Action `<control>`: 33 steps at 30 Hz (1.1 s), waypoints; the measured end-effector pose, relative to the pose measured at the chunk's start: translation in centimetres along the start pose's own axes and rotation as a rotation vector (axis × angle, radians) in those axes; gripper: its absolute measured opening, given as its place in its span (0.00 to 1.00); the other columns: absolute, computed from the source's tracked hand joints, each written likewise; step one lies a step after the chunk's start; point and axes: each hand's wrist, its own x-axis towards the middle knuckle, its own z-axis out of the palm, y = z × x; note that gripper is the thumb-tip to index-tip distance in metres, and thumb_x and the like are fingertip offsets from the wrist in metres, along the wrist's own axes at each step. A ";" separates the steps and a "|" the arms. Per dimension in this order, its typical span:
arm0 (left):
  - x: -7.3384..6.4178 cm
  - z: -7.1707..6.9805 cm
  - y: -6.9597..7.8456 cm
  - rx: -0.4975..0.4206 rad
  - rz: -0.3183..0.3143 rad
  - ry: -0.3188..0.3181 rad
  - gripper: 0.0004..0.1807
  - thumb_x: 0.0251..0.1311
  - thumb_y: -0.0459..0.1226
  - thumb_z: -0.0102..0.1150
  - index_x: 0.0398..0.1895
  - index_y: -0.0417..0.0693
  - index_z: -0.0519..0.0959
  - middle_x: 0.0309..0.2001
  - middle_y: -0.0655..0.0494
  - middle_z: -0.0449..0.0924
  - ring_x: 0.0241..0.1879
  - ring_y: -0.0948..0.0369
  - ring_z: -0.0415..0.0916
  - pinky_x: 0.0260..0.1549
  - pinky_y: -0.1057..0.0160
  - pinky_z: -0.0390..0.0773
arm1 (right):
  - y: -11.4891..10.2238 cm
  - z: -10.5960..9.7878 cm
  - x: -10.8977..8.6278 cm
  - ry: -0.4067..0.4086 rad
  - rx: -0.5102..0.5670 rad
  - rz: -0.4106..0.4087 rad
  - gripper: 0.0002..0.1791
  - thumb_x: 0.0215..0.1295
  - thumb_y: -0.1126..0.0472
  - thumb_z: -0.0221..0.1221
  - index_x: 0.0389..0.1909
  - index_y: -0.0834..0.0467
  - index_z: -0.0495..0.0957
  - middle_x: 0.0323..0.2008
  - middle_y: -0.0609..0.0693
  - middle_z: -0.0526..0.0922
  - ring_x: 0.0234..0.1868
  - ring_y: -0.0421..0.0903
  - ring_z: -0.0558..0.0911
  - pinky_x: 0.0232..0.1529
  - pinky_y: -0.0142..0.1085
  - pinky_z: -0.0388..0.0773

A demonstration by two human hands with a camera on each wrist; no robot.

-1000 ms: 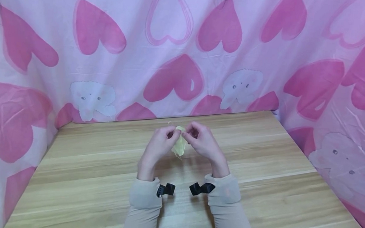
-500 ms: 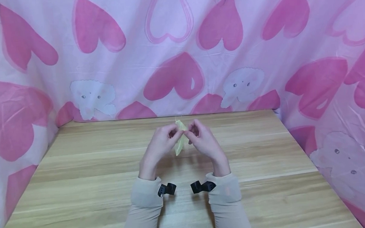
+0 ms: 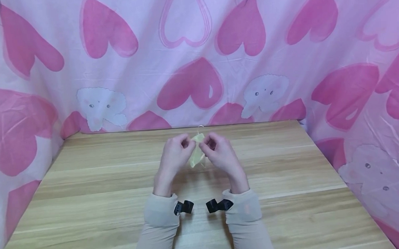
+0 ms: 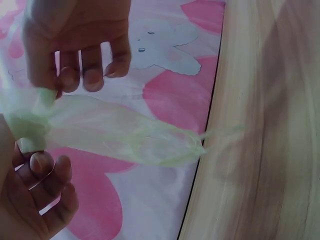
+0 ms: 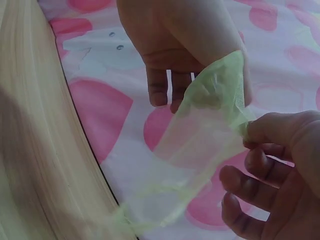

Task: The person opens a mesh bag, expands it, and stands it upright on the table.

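A small sheer yellow-green mesh bag is held up over the table between both hands. My left hand pinches one side of its upper part between thumb and forefinger. On the opposite side my right hand pinches the edge the same way. In the left wrist view, the bag's thin body hangs down from the hands, with loose thread-like cord at its lower end. The right wrist view shows its ribbed edge spread between the hands. The other fingers of each hand are loosely bent. No contents show through the fabric.
A wood-grain table spreads under the hands. Pink curtain cloth with hearts and white cartoon animals hangs behind it and along both sides. Small black cameras are strapped to the sleeve cuffs.
The bag turns and changes shape between the fingers, narrowing and then widening. A cord loop now stands out above it. Both hands stay in nearly the same place, still pinching the bag.
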 end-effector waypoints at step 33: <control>0.0 -0.7 0.0 -0.082 0.010 -0.167 0.14 0.68 0.49 0.56 0.30 0.50 0.80 0.23 0.58 0.76 0.24 0.60 0.71 0.24 0.60 0.73 | 0.1 -0.2 0.0 0.037 0.042 0.109 0.07 0.70 0.62 0.57 0.30 0.58 0.76 0.21 0.55 0.76 0.22 0.53 0.77 0.19 0.34 0.68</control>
